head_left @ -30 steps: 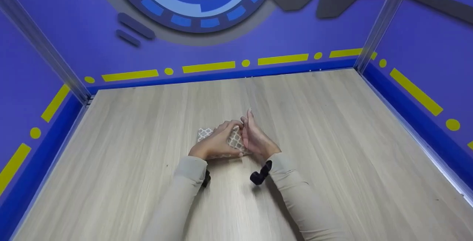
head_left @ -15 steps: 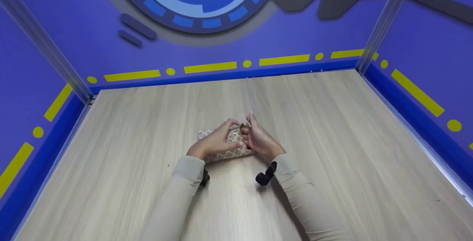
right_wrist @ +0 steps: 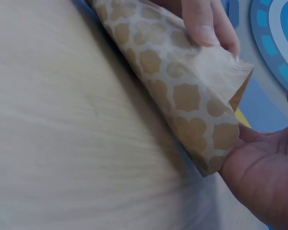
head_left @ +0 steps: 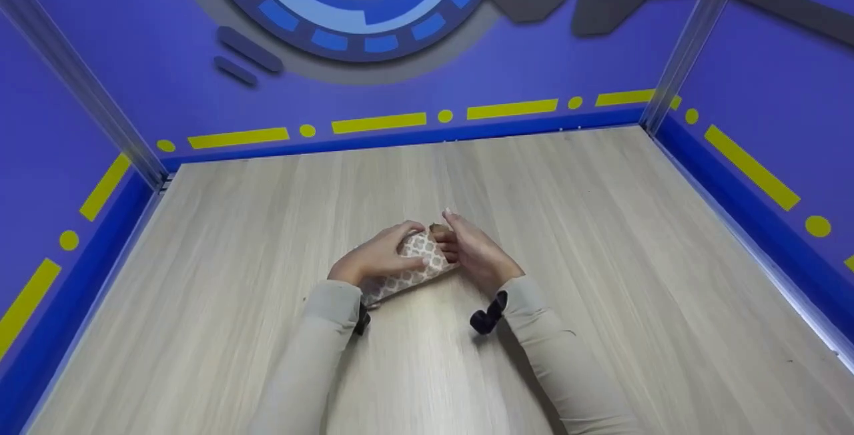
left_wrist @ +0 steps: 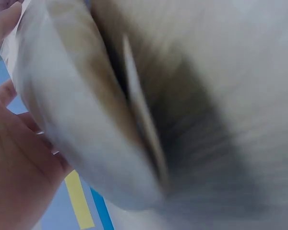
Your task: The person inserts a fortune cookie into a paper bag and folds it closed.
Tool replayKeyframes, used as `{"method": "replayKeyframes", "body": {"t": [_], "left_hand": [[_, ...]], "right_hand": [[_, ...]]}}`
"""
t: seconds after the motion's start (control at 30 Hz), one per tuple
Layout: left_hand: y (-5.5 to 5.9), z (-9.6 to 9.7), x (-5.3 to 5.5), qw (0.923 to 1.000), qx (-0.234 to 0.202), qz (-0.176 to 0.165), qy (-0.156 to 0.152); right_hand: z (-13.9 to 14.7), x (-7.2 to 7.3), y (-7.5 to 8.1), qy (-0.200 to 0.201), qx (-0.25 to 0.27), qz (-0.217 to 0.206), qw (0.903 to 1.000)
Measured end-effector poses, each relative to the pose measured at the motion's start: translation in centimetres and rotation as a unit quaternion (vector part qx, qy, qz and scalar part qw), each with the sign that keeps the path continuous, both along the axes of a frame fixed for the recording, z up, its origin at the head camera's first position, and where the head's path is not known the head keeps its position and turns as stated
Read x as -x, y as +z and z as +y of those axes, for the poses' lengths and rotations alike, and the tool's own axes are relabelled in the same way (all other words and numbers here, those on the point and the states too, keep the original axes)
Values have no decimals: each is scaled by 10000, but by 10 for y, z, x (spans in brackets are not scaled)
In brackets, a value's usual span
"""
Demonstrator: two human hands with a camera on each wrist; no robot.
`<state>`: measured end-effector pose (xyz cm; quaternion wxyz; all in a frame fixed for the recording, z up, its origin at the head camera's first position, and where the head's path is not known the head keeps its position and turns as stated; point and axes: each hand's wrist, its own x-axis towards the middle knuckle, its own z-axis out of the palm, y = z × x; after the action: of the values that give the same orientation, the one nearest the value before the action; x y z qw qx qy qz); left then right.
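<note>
A paper bag (head_left: 400, 279) with a tan-and-white lattice pattern lies slanted low over the table between both hands. My left hand (head_left: 377, 255) holds it from above, thumb on the near face and fingers over the far side. At the bag's right end, the fingers of my right hand (head_left: 482, 251) reach into the mouth, with the thumb raised apart. In the right wrist view the mouth of the bag (right_wrist: 182, 91) gapes, showing plain brown paper inside. The left wrist view shows the blurred other end of the bag (left_wrist: 81, 115), with a thin flap (left_wrist: 144, 115) sticking out.
Both hands work over a pale wood-grain table (head_left: 574, 221). Blue-purple panels (head_left: 373, 98) with yellow dashes stand along its back and sides. A small black camera (head_left: 487, 315) is strapped to the right wrist.
The bag has tilted, its left end coming nearer to me. My right hand has moved slightly right and its fingers have gone deeper into the mouth. My left hand has shifted slightly left.
</note>
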<state>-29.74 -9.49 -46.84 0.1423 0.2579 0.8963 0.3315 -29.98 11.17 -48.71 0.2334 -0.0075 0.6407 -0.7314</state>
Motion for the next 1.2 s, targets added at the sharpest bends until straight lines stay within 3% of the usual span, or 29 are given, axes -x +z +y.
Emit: {"method": "replayKeyframes", "body": {"t": [0.27, 0.6, 0.77, 0.87, 1.03, 1.2], "left_hand": [[1, -5, -1, 9993, 257, 44, 250], [-5, -5, 1, 9985, -252, 101, 466], [-5, -5, 1, 9977, -406, 140, 528], [-5, -5, 1, 9965, -562, 195, 582], [-5, -4, 1, 9917, -860, 301, 909], [-1, 0, 2, 9826, -1140, 461, 1391]], "right_hand": [[13, 0, 3, -114, -210, 119, 9996], [31, 2, 2, -180, -130, 431, 9988], [36, 3, 1, -509, 35, 381, 9980], [39, 4, 0, -658, -121, 429, 9968], [42, 4, -1, -672, -404, 411, 9961], [42, 2, 0, -290, -395, 438, 9978]]}}
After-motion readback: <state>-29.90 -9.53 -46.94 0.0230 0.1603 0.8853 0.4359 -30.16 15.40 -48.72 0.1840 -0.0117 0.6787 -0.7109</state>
